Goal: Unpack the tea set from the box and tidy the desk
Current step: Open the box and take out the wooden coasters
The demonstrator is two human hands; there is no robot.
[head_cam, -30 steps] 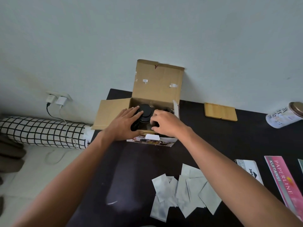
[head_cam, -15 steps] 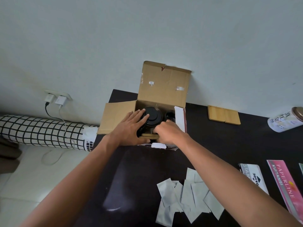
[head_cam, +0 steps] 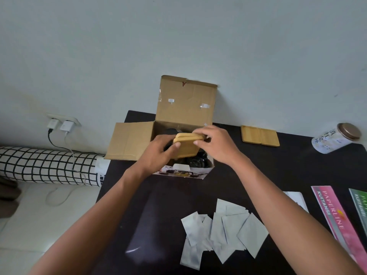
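An open cardboard box stands at the back of the black desk, flaps spread. Above its opening both hands hold a small stack of wooden coasters. My left hand grips the stack's left edge with the thumb on top. My right hand pinches its upper right edge. Black tea ware shows inside the box under the coasters, mostly hidden by my hands.
Two more wooden coasters lie to the right of the box. A tin can lies at the far right. White sachets are heaped near the front; receipt books sit at the right. A checked bolster and chargers are left of the desk.
Both hands were down inside the box around the black ware. They have come up holding the wooden coasters above the opening.
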